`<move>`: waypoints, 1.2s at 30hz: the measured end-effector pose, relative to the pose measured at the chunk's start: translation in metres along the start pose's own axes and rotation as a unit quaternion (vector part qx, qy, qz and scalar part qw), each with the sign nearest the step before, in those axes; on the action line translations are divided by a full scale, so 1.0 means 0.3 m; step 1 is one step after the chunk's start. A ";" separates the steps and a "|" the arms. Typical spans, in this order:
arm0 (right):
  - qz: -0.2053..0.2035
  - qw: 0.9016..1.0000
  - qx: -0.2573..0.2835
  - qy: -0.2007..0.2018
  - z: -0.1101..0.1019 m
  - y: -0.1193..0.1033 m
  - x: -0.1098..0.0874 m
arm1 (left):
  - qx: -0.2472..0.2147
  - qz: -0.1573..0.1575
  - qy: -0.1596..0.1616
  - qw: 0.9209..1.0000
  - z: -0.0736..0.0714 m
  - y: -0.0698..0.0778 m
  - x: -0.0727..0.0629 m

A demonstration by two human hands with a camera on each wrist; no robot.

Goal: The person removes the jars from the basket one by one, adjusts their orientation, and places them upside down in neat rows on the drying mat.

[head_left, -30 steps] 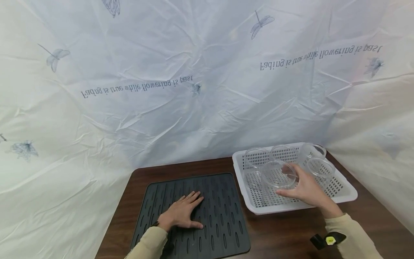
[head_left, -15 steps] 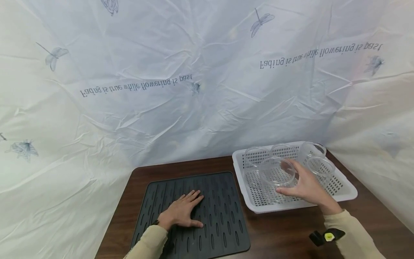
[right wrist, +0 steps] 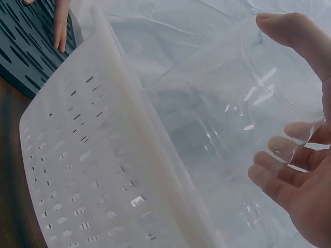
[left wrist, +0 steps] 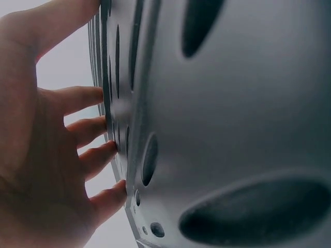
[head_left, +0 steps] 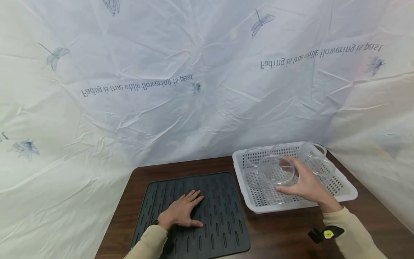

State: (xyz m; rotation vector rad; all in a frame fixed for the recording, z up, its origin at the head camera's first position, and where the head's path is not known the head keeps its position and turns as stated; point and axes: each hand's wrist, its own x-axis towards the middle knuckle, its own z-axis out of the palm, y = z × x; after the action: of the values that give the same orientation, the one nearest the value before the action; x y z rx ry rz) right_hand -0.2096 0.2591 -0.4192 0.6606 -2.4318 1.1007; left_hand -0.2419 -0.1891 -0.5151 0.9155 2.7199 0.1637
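My right hand [head_left: 305, 181] grips a clear cup [head_left: 275, 176] near its rim, thumb on the near side and fingers round the far side. The cup stands upright over the front left part of a white perforated basket [head_left: 347, 192]. In the right wrist view, the see-through cup [right wrist: 207, 103] shows the curled fingers through its wall, behind the basket's side [right wrist: 88, 155]. My left hand [head_left: 182, 212] lies with fingers spread on a dark grey slotted mat [head_left: 223, 212]. In the left wrist view, its straight fingertips touch the mat [left wrist: 222, 113].
Several other clear cups stand in the basket, among them one at the back left [head_left: 257, 156] and one at the right [head_left: 321, 167]. Mat and basket sit on a brown wooden table [head_left: 271, 233]. A white printed sheet [head_left: 200, 108] hangs behind and at both sides.
The right hand has raised the gripped cup a little and shifted it slightly left and back. My left hand stays in place on the mat.
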 end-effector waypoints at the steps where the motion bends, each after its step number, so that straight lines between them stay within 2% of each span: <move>1: -0.004 1.000 0.003 0.001 0.000 -0.001 0.002 | 0.000 0.001 0.000 1.000 0.000 0.000 0.000; 6: -0.022 1.000 0.018 0.003 0.000 -0.009 0.013 | -0.003 0.005 0.001 1.000 0.000 0.000 0.004; 14: -0.012 1.000 -0.019 -0.001 -0.002 -0.030 0.036 | -0.004 -0.003 -0.002 1.000 -0.001 0.000 0.009; 23: -0.017 0.999 -0.040 -0.003 -0.006 -0.055 0.051 | -0.021 0.000 0.021 1.000 -0.004 -0.001 0.010; 32: -0.027 0.997 -0.070 -0.012 0.005 -0.082 0.078 | -0.043 0.002 0.055 0.998 -0.061 0.004 -0.002; 36: -0.029 0.997 -0.063 -0.018 0.009 -0.094 0.088 | -0.053 -0.002 0.073 0.996 -0.077 0.002 -0.010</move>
State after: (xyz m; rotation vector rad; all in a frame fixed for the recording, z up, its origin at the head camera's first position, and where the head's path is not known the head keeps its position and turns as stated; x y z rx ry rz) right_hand -0.2155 0.2339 -0.3905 0.7113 -2.4719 0.9114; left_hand -0.2460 -0.1911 -0.4924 0.8995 2.8146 0.3859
